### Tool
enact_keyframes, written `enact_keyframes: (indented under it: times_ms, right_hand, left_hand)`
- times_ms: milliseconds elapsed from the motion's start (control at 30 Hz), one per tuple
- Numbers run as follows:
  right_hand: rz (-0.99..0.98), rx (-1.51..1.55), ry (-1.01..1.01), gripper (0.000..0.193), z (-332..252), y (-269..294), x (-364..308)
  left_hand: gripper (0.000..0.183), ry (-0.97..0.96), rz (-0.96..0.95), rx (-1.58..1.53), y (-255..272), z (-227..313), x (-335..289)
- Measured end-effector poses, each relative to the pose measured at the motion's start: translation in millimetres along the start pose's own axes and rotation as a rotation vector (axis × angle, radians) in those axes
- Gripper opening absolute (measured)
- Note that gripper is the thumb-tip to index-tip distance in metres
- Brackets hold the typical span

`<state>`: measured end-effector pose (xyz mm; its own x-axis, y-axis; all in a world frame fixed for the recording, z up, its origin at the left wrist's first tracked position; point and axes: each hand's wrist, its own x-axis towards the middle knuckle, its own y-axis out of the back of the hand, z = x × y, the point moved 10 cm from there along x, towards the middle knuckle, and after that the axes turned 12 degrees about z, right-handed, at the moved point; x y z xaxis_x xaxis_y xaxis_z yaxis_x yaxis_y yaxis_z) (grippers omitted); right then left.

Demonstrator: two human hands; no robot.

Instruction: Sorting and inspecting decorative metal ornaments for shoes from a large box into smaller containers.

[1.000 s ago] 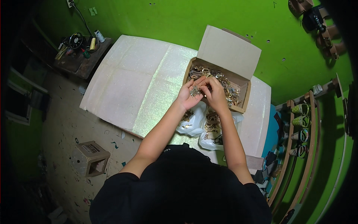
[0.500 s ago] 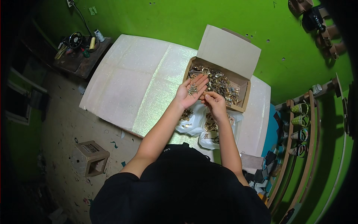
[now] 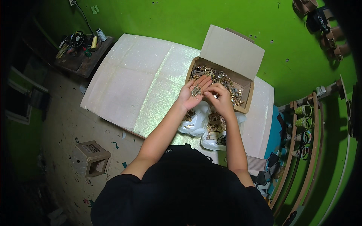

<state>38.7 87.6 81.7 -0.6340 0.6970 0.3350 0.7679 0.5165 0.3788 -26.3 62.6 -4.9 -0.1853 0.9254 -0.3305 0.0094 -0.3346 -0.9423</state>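
Note:
My left hand (image 3: 186, 100) is palm up with its fingers stretched out, over the near left corner of an open cardboard box (image 3: 247, 101). A small heap of tiny metal pieces (image 3: 195, 90) lies on that palm. Close beside the left fingers, my right hand (image 3: 224, 101) is bent, thumb and fingertips drawn together. What is between those fingertips, if anything, is too small to make out. Many gold and silver metal buckles (image 3: 222, 81) fill the box. In front of it, two white plastic bags (image 3: 193, 129) hold more metal fittings (image 3: 214, 130), partly hidden by my right forearm.
The box's lid (image 3: 230, 49) stands up towards the green wall. Beneath everything is a table with a shiny white cover (image 3: 124, 75). A small dark table (image 3: 81, 64) with thread spools stands at the far left. Sandals hang on a wooden rack (image 3: 315, 124) at the right.
My right hand has shifted slightly up and to the right, its fingers now more arched beside the left fingers. The left hand stays nearly still with the pieces on its palm.

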Motion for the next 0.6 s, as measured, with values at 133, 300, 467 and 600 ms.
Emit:
enact_keyframes:
  times_ms: [133,300,467,600]
  right_hand:
    - [0.037,-0.451,0.332,0.018,-31,-11,2]
    - [-0.021,-0.544,0.461,0.017,-41,-23,2]
    - [-0.006,-0.515,0.471,0.012,-38,-26,4]
    - [-0.017,-0.162,0.127,0.012,-11,-16,8]
  left_hand:
    - [0.044,-0.021,0.016,0.131,-1,-3,0]
    - [0.044,-0.010,0.001,0.155,0,-6,-1]
    - [0.044,0.159,-0.318,-0.069,-3,-10,-1]
    - [0.043,0.001,0.017,0.111,5,-7,1]
